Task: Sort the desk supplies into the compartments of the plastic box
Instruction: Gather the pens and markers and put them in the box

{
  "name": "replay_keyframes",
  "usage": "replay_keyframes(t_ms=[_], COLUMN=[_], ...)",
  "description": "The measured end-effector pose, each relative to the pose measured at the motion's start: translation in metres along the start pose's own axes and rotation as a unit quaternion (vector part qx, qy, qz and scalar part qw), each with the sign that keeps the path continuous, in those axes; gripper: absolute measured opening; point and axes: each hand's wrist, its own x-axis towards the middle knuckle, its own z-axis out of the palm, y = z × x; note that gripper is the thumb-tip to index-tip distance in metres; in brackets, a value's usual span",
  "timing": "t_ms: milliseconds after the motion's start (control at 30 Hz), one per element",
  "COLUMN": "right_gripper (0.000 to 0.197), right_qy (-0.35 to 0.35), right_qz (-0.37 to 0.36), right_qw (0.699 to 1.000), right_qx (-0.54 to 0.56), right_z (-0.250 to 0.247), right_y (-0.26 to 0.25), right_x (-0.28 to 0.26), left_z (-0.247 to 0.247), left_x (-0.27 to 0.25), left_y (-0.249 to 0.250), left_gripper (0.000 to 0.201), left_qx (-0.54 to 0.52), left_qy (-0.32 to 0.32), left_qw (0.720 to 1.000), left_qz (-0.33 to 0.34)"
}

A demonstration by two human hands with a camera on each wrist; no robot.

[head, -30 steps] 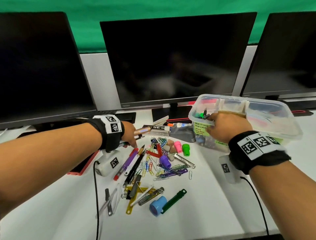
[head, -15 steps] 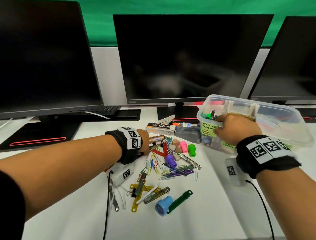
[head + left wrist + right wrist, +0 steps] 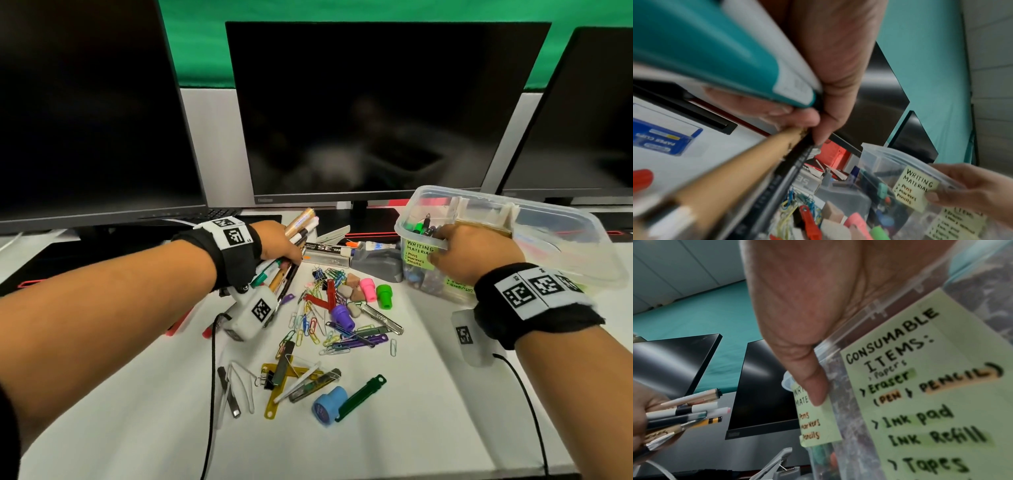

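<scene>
Currently the clear plastic compartment box (image 3: 561, 240) sits tilted at the right of the head view, the right hand (image 3: 479, 253) gripping its near wall, thumb curled over the rim beside the green "WRITING MATERIAL" note (image 3: 418, 253). At centre-left the left hand (image 3: 277, 245) has its fingers clamped round a bundle of pens, pencils and markers (image 3: 298, 236), lifted clear of the desk with the tips fanning up and to the right. To do this step well, I judge the bundle should travel right, point-down, into the leftmost compartment behind that note, where green and black pens already stand; keeping the box tipped toward the bundle should stop long pencils catching the rim. Between hand and box lie a grey stapler (image 3: 376, 265) and a flat box of staples (image 3: 325, 255), low enough to pass over. Below them spreads a loose pile: coloured paper clips (image 3: 310, 325), pink and green pencil-top erasers (image 3: 375, 291), a purple one (image 3: 342, 317), a blue stamp (image 3: 329, 406) and a green clip bar (image 3: 361, 397), all unsorted.
</scene>
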Motion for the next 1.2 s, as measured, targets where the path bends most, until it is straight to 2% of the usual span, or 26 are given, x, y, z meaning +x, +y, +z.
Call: replay_keyframes(t_ms=[267, 467, 533, 600, 667, 767, 867, 1000, 1067, 1200], right_gripper=[0.047, 0.055, 0.052, 0.045, 0.038, 0.038, 0.027, 0.019, 0.019, 0.022], right_qy=[-0.031, -0.076, -0.055, 0.016, 0.067, 0.03, 0.007, 0.001, 0.006, 0.008], right_qz=[-0.002, 0.015, 0.024, 0.008, -0.033, -0.087, -0.071, -0.008, 0.01, 0.067], right_qw=[1.0, 0.997, 0.998, 0.995, 0.976, 0.94, 0.903, 0.849, 0.85, 0.871], right_qx=[0.004, 0.009, 0.036, 0.094, 0.206, 0.329, 0.424, 0.528, 0.527, 0.487], right_z=[-0.009, -0.015, -0.02, -0.03, -0.039, -0.042, -0.034, -0.025, -0.024, -0.024], right_y=[-0.004, -0.009, -0.01, -0.014, -0.022, -0.036, -0.037, -0.034, -0.031, -0.017], right_x=[-0.007, -0.011, -0.014, -0.019, -0.025, -0.028, -0.02, -0.012, -0.007, 0.01], left_z=[-0.006, -0.017, -0.019, -0.02, -0.02, -0.018, -0.015, -0.008, -0.005, -0.002], left_x=[-0.014, -0.023, -0.023, -0.021, -0.016, -0.011, -0.008, -0.003, 0.003, 0.021], left_y=[0.011, 0.047, 0.062, 0.077, 0.093, 0.116, 0.139, 0.161, 0.171, 0.184], left_gripper=[0.019, 0.016, 0.015, 0.014, 0.012, 0.01, 0.01, 0.012, 0.012, 0.02], left_qx=[-0.109, -0.237, -0.287, -0.327, -0.355, -0.392, -0.405, -0.426, -0.413, -0.343], left_qy=[0.023, 0.039, 0.036, 0.036, 0.037, 0.04, 0.039, -0.015, -0.016, 0.019], left_qw=[0.993, 0.964, 0.947, 0.93, 0.916, 0.9, 0.892, 0.885, 0.892, 0.92], left_qz=[0.036, 0.111, 0.137, 0.164, 0.182, 0.185, 0.195, 0.185, 0.184, 0.189])
